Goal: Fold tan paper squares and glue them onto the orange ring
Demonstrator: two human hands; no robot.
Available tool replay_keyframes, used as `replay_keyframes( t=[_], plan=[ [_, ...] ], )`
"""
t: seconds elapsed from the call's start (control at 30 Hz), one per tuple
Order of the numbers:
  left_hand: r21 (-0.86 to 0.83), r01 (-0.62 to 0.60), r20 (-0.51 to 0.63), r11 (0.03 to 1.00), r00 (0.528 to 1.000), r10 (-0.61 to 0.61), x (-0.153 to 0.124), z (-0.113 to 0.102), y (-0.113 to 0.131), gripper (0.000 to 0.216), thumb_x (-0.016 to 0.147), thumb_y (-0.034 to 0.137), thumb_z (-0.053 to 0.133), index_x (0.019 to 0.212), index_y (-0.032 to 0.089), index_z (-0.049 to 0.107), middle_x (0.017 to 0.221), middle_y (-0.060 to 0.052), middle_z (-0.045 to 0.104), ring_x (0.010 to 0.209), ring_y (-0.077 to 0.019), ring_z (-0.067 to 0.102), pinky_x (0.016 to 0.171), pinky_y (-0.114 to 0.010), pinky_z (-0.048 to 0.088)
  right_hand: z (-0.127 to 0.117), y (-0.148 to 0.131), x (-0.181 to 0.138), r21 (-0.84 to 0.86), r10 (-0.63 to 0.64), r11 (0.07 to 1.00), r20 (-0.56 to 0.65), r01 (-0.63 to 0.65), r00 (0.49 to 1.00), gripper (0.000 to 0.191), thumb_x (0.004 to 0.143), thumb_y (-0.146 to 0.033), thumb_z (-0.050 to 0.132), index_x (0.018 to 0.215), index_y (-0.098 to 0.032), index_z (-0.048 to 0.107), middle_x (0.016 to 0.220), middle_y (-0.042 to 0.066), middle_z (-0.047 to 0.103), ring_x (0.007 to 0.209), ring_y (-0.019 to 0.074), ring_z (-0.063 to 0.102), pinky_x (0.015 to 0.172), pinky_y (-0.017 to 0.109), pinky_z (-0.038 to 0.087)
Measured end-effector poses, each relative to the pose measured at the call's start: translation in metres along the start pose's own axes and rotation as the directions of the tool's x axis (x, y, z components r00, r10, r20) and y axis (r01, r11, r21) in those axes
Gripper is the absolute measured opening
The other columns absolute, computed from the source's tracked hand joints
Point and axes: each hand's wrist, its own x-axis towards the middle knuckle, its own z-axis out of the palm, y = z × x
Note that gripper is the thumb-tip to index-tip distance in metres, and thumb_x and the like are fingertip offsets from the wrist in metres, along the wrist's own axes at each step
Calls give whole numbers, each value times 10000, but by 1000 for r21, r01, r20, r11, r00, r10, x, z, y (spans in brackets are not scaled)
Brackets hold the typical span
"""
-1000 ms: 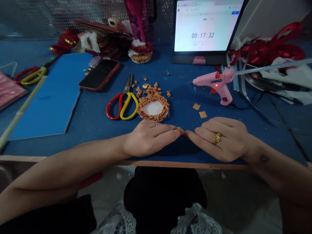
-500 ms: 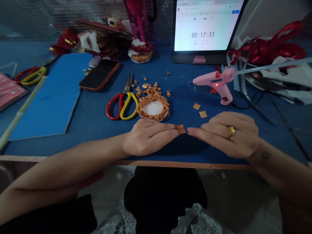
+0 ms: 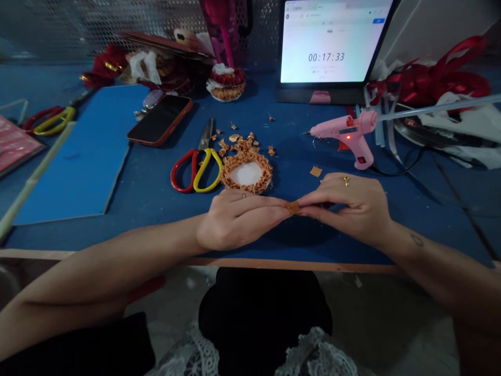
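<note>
My left hand [image 3: 238, 218] and my right hand [image 3: 348, 206] meet fingertip to fingertip over the blue table [image 3: 148, 183], both pinching a small orange paper piece [image 3: 293, 207]. Just behind my left hand lies a round white disc ringed with orange paper bits [image 3: 246, 172], with loose orange scraps [image 3: 238, 140] behind it. One orange square [image 3: 315, 171] lies behind my right hand. A pink glue gun [image 3: 348, 133] with a red light on stands further back on the right.
Red-and-yellow scissors [image 3: 195, 167] lie left of the disc, a phone [image 3: 160, 119] and a blue board [image 3: 90, 151] further left. A tablet [image 3: 332, 44] showing a timer stands at the back. Red ribbon [image 3: 430, 78] piles at the right, craft clutter [image 3: 156, 62] at the back.
My right hand briefly pulled a little away from the piece and flattened, then came back left and pinched it again. The left hand stayed put holding the piece.
</note>
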Motion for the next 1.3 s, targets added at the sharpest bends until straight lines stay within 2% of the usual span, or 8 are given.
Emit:
replay_keyframes(
  t=[0.17, 0.53, 0.8, 1.03, 1.3],
  plan=[
    [2, 22, 22, 1000, 1000, -22, 1, -1, 2, 111, 756, 183, 646, 865, 189, 627, 894, 14, 687, 762, -65, 652, 667, -139, 536, -1, -1, 1, 44, 29, 999, 3, -29, 1000, 70, 753, -261, 619, 778, -211, 662, 621, -22, 640, 562, 77, 539, 593, 230, 436],
    [-12, 58, 29, 998, 998, -57, 0, 0, 2, 115, 778, 196, 621, 891, 214, 626, 897, 28, 685, 741, -50, 644, 677, -127, 519, -1, -2, 2, 41, -8, 999, 11, 8, 1000, 61, 768, -225, 599, 767, -194, 652, 633, -18, 649, 568, 76, 559, 596, 230, 432],
    [-17, 52, 7, 998, 999, -52, 1, 1, 1, 83, 752, 196, 649, 833, 209, 637, 844, 34, 681, 680, -42, 620, 637, -132, 490, 1, -3, 1, -20, -3, 1000, 15, 4, 1000, 60, 771, -217, 585, 749, -208, 639, 605, -27, 629, 550, 78, 537, 568, 230, 422],
    [-27, 93, 43, 995, 995, -92, 1, 2, 3, 56, 787, 192, 602, 835, 195, 631, 854, 23, 677, 716, -47, 629, 650, -123, 495, 4, -3, -1, -56, -48, 997, 5, 49, 999, 66, 774, -181, 565, 751, -212, 618, 629, -36, 628, 576, 74, 536, 591, 226, 432],
    [-168, 30, -39, 985, 999, -37, -3, 10, -1, 143, 741, 70, 614, 880, 93, 593, 829, -43, 668, 763, -80, 622, 700, -171, 526, 6, -2, -4, -44, -111, 993, 6, 111, 994, 68, 771, -154, 562, 795, -213, 585, 680, -27, 634, 615, 86, 547, 624, 243, 452]
  ],
)
